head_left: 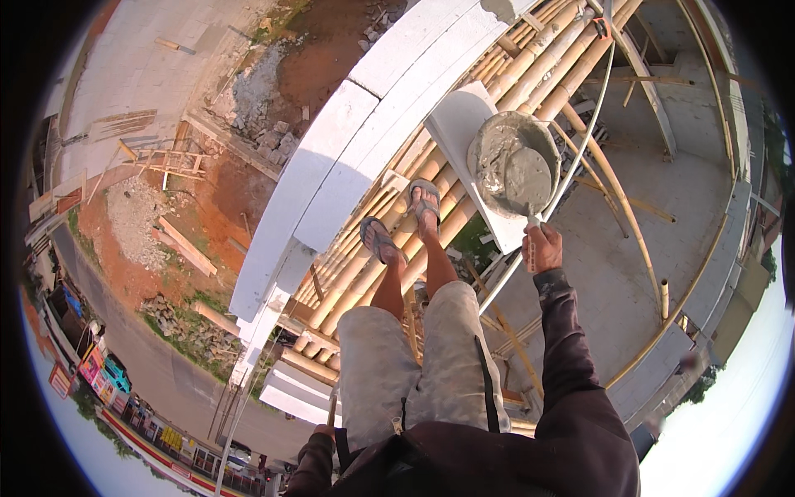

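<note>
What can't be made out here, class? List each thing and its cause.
Head view:
Hand tool's far end, held in the right hand: covered by mortar.
Bottom of the bucket: under that mortar.
Thin item in the left hand: mostly hidden by it.
Distant stalls: too small for detail.

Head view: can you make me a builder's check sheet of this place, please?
Surface: bamboo poles underfoot, some with gaps between.
Job's things: round bucket of grey mortar on a white slab; trowel dipped in.
Clutter: rubble and timber on the ground below.
Hands: right hand grips the trowel; left hand seems to hold a thin object, kind unclear.
Cables: pale strip beside the bucket; cable or pipe, can't tell.
Surroundings: white block wall left, road below.
</note>
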Tool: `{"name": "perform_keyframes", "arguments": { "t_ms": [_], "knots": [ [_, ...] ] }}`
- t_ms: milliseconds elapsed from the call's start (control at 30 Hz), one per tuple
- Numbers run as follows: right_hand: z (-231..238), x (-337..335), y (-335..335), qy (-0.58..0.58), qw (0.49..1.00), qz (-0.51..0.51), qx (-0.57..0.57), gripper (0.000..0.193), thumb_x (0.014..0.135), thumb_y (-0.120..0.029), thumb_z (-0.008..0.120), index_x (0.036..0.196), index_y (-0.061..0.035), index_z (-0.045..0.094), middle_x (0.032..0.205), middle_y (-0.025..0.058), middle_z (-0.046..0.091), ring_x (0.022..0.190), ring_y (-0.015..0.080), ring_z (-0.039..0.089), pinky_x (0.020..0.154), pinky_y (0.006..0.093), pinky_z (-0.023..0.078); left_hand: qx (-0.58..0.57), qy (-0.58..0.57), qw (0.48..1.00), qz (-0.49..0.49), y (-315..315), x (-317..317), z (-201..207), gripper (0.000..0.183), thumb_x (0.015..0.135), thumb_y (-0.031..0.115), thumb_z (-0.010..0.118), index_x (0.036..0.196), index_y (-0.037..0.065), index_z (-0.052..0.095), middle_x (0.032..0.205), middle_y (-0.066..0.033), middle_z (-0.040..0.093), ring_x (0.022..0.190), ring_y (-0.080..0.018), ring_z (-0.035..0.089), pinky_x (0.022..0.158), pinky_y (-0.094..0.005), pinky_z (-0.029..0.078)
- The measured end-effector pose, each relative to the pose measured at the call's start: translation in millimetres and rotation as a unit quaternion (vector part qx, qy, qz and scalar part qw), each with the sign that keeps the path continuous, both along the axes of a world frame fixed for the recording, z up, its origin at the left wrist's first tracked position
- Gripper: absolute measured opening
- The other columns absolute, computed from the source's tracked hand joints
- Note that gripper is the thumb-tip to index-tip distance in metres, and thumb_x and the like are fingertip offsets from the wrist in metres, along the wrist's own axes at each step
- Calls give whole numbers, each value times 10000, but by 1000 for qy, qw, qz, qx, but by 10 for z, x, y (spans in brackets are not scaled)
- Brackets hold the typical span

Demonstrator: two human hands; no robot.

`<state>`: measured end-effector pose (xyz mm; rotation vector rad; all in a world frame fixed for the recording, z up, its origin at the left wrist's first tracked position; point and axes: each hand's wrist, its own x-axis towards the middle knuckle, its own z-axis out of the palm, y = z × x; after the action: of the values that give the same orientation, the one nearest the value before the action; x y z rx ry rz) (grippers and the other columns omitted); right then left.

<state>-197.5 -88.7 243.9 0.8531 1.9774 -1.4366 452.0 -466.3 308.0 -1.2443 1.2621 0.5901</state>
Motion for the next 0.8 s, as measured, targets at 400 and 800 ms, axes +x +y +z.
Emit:
{"name": "perform_keyframes", "arguments": {
  "t_ms": [400,800],
  "knots": [
    [608,-977,-2152,370,830,378,178,350,866,-275,688,982,53,652,713,230,635,664,384,652,625,447,509,-9,-52,999,7,725,-334,-87,430,673,318,721,932,-25,732,1003,-246,711,1002,-391,680,903,-444,535],
    [325,-1415,-2273,71,937,339,55,389,901,-360,627,829,22,638,635,144,618,473,237,579,467,377,463,105,3,994,2,1444,563,-178,357,836,298,568,986,27,745,1018,-224,709,1050,-374,661,924,-450,522]
  ]
}}
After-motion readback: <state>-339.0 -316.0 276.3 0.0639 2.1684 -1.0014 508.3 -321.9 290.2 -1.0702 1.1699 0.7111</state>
